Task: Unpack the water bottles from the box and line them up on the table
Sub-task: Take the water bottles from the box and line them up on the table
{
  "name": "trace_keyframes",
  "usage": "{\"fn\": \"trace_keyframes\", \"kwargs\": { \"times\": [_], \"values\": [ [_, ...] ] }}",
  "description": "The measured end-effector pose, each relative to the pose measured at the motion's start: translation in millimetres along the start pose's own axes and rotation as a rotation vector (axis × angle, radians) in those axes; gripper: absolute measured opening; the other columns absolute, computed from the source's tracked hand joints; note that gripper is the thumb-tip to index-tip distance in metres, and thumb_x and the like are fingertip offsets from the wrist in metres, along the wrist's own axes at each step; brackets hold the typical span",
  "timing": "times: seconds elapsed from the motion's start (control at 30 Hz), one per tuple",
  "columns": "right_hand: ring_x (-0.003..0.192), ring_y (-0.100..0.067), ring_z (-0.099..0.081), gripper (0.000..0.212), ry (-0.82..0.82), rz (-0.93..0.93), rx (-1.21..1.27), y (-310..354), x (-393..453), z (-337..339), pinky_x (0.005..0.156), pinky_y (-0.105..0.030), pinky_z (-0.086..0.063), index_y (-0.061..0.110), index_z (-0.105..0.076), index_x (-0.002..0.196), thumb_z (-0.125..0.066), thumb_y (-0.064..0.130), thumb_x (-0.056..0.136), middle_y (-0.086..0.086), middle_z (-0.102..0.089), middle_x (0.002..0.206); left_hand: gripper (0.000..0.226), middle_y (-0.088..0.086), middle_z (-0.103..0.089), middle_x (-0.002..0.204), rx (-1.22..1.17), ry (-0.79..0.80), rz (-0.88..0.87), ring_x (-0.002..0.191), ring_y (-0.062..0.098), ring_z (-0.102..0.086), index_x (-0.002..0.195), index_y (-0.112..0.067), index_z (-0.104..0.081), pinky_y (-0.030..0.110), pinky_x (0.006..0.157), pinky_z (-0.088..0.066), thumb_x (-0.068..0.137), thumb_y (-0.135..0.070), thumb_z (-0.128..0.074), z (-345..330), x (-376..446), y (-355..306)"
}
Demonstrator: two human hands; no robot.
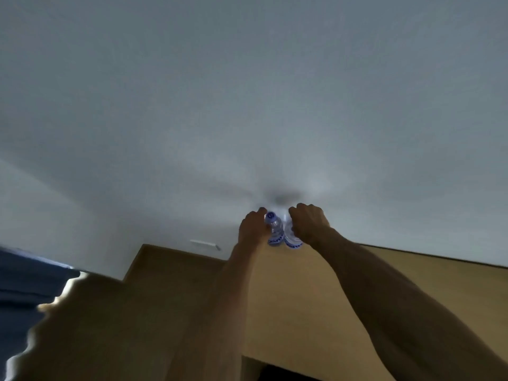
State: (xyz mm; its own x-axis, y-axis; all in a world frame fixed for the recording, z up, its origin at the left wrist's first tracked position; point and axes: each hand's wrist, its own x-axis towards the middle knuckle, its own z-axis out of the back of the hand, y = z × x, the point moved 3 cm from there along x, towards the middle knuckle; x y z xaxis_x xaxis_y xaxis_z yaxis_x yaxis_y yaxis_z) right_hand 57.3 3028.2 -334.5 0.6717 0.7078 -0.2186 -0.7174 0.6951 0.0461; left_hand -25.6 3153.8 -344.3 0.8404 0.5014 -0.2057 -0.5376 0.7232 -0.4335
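Two clear water bottles with blue labels stand side by side on the white table (192, 133), just past the far flap of the cardboard box (288, 298). My left hand (251, 228) grips the left bottle (275, 229), whose blue-marked cap shows. My right hand (309, 222) is closed over the top of the right bottle (291, 239), hiding its cap. Both forearms reach over the open box. The inside of the box is hidden from view.
A small white strip (204, 244) lies on the table left of the bottles, near the box flap. A dark blue surface (24, 284) shows at the lower left. The wide white tabletop stretches beyond the bottles.
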Motion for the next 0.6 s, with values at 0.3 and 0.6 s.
{"fn": "trace_keyframes", "kwargs": {
  "times": [0.3,0.6],
  "values": [
    [0.097,-0.031,-0.063,0.015,-0.012,-0.106,0.098,-14,31,-27,0.074,-0.032,-0.047,0.012,-0.064,0.098,-0.060,0.014,0.083,-0.010,-0.064,0.105,0.018,0.019,-0.063,0.104,0.144,0.059,-0.238,0.097,0.034,-0.060,0.099,-0.001,-0.061,0.037,0.079,-0.042,0.092,-0.014,-0.051,-24,56,-1],
    [0.094,-0.033,-0.063,0.010,-0.026,-0.138,0.159,-1,36,-28,0.068,-0.029,-0.037,0.007,-0.064,0.092,-0.058,0.005,0.084,-0.012,-0.063,0.101,0.018,0.018,-0.064,0.100,0.129,0.132,-0.365,0.092,0.033,-0.061,0.098,0.001,-0.065,0.035,0.078,-0.043,0.089,-0.013,-0.057,-20,61,14]
  ]
}}
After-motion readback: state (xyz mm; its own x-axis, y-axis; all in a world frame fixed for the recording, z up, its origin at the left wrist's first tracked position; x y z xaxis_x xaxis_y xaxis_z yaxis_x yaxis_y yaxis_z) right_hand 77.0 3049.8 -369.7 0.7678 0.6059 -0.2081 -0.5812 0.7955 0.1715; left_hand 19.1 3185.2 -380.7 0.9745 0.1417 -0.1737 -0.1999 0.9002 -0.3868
